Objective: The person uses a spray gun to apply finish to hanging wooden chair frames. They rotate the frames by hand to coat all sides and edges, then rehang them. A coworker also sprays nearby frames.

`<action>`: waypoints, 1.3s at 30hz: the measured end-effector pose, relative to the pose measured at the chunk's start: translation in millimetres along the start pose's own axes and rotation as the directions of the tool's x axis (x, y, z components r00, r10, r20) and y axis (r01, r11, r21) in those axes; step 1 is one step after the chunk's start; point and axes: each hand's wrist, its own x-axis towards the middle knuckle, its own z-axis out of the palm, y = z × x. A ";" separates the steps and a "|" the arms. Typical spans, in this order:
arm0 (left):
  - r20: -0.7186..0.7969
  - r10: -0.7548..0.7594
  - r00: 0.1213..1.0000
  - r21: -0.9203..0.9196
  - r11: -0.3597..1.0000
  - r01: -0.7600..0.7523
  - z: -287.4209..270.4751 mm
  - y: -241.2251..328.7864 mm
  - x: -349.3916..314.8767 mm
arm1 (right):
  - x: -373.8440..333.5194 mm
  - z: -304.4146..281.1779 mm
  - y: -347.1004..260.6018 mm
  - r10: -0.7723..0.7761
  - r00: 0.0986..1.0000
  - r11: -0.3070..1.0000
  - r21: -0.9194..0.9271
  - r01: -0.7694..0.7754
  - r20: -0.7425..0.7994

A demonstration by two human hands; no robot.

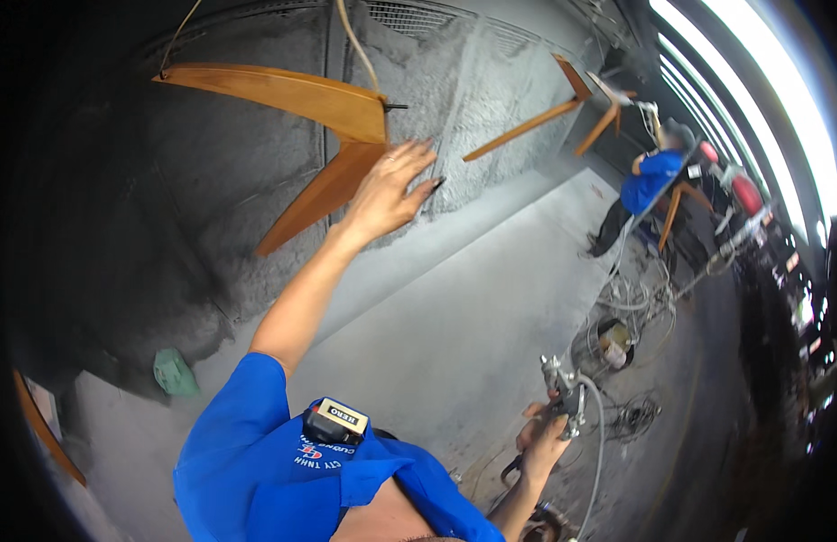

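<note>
An angled orange-brown wooden piece [283, 95], like a furniture leg frame, hangs from cords at the upper left. My left hand [390, 190] is raised beside its corner, overlapping the edge of the lower arm. Its fingers are stretched out and a little blurred, with the thumb apart. Whether the palm touches the wood cannot be made out. Low on the right, my right hand [543, 435] is closed around a metal spray gun [566, 396]. A pale hose [601, 452] runs down from the gun.
More wooden frames [527, 128] hang farther back. A person in a blue shirt [653, 176] stands near another wooden piece [671, 217]. Tangled hoses [631, 294] and a bucket [614, 343] lie on the right-hand floor. A green bag [174, 372] sits by the dusty grey wall.
</note>
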 end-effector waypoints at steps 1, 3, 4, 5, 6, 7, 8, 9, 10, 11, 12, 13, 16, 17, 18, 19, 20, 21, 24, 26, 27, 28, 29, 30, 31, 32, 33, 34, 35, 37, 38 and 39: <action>0.051 -0.045 0.998 -0.017 0.999 0.046 8.4 -8.8 0.3 | 5.1 -1.0 1.3 0.028 1.000 1.000 -0.001 -0.028 -0.002; 0.071 -0.048 0.996 -0.035 0.998 0.050 18.4 -21.5 -12.4 | 9.1 -2.9 4.0 0.060 0.998 0.998 -0.002 -0.060 0.007; 0.097 -0.063 0.993 -0.042 0.997 0.067 20.0 -25.9 -21.7 | 11.0 -4.0 5.6 0.065 0.998 0.998 -0.003 -0.065 0.021; 0.085 -0.095 0.992 -0.042 0.994 0.099 18.3 -29.5 -30.8 | 12.4 -5.2 7.3 0.026 0.997 0.999 0.025 -0.027 0.071; 0.071 -0.127 0.989 -0.040 0.991 0.130 13.3 -32.4 -38.7 | 13.9 -6.6 9.0 0.051 0.996 0.992 0.107 -0.060 0.079; 0.069 -0.175 0.982 -0.032 0.984 0.177 7.4 -33.2 -44.0 | 15.8 -8.0 10.7 0.097 0.994 0.990 0.094 -0.102 0.055; 0.026 -0.212 0.977 -0.012 0.977 0.212 -6.4 -34.1 -49.0 | 17.0 -8.4 12.1 0.101 0.993 0.988 0.111 -0.108 0.067; -0.097 -0.147 0.984 0.069 0.986 0.154 -27.7 -34.3 -54.2 | 19.7 -8.1 13.4 0.138 0.988 0.982 0.118 -0.145 0.063; -0.166 -0.150 0.975 0.160 0.971 0.177 -52.4 -29.1 -58.3 | 22.7 -6.4 14.2 0.094 0.990 0.986 0.131 -0.107 0.106; -0.323 0.021 0.946 0.283 0.956 0.076 -81.6 -27.0 -55.9 | 27.1 -3.1 14.5 0.060 0.987 0.984 0.155 -0.083 0.151; -0.405 0.132 0.904 0.403 0.914 0.047 -117.7 -23.7 -52.4 | 32.5 2.3 14.6 0.031 0.986 0.988 0.147 -0.056 0.166; -0.445 0.269 0.854 0.529 0.849 0.008 -159.0 -18.9 -45.2 | 36.2 8.0 14.2 -0.075 0.968 0.981 0.189 0.029 0.238; -0.414 0.510 0.754 0.776 0.631 -0.001 -269.7 -19.1 14.3 | 59.5 35.9 12.8 0.032 0.961 0.980 0.182 -0.085 0.276; -0.325 0.550 0.770 0.839 0.543 -0.034 -302.4 -18.4 36.8 | 66.0 49.6 14.9 0.027 0.943 0.974 0.205 -0.100 0.333; -0.306 0.490 0.816 0.875 0.483 0.038 -319.6 -13.3 49.0 | 70.9 60.5 16.0 0.033 0.931 0.966 0.228 -0.124 0.364; -0.216 0.492 0.843 0.924 0.382 0.014 -335.7 -6.4 62.8 | 76.3 70.5 17.4 0.040 0.915 0.958 0.246 -0.150 0.401; -0.216 0.327 0.920 0.869 0.495 0.028 -345.9 0.5 74.6 | 79.3 81.5 18.8 0.017 0.903 0.964 0.234 -0.129 0.428; -0.258 0.173 0.951 0.818 0.562 0.119 -349.9 12.2 79.7 | 82.9 89.5 19.0 -0.013 0.891 0.962 0.250 -0.114 0.455; -0.272 -0.162 0.948 0.701 0.642 0.311 -348.8 37.9 89.3 | 89.6 108.8 14.3 -0.088 0.861 0.950 0.302 -0.079 0.501; -0.250 -0.265 0.931 0.617 0.698 0.364 -341.2 49.6 102.0 | 98.7 113.5 5.7 -0.098 0.900 0.945 0.322 -0.049 0.424; -0.243 -0.299 0.923 0.579 0.718 0.385 -338.2 54.5 105.2 | 104.6 114.2 0.8 -0.112 0.915 0.941 0.336 -0.026 0.386; -0.236 -0.354 0.905 0.609 0.672 0.422 -335.5 56.8 113.2 | 112.2 113.5 -4.8 -0.115 0.942 0.944 0.330 0.005 0.316; -0.235 -0.405 0.884 0.639 0.620 0.454 -333.4 58.8 119.9 | 119.4 112.9 -9.8 -0.091 0.966 0.954 0.299 0.015 0.243; -0.248 -0.411 0.877 0.640 0.611 0.467 -330.6 59.3 119.5 | 126.1 111.9 -14.8 -0.061 0.986 0.945 0.326 0.008 0.153; -0.226 -0.392 0.892 0.700 0.571 0.428 -328.2 59.5 120.9 | 130.8 111.2 -19.0 -0.064 0.990 0.936 0.351 0.015 0.128; -0.208 -0.370 0.905 0.755 0.527 0.389 -327.4 58.2 122.8 | 134.3 112.3 -22.5 -0.070 0.992 0.928 0.373 0.025 0.109; -0.191 -0.349 0.917 0.806 0.478 0.350 -327.6 58.2 123.5 | 133.6 112.9 -26.3 -0.086 0.995 0.910 0.411 0.057 0.052; -0.191 -0.375 0.907 0.795 0.483 0.367 -326.3 55.5 127.0 | 130.8 116.1 -29.3 -0.104 0.990 0.906 0.420 0.056 0.094; -0.172 -0.390 0.905 0.795 0.487 0.361 -328.0 54.8 128.1 | 123.4 119.2 -33.5 -0.149 0.972 0.896 0.442 0.053 0.184; -0.130 -0.420 0.898 0.796 0.495 0.347 -333.3 53.1 130.8 | 102.2 130.8 -41.2 -0.239 0.905 0.874 0.484 0.043 0.352; -0.101 -0.419 0.902 0.795 0.511 0.327 -337.2 52.9 132.3 | 88.7 134.6 -47.1 -0.185 0.851 0.882 0.465 -0.078 0.491; -0.104 -0.418 0.902 0.803 0.500 0.325 -339.3 51.1 132.7 | 75.1 139.2 -53.3 -0.147 0.771 0.876 0.444 -0.190 0.619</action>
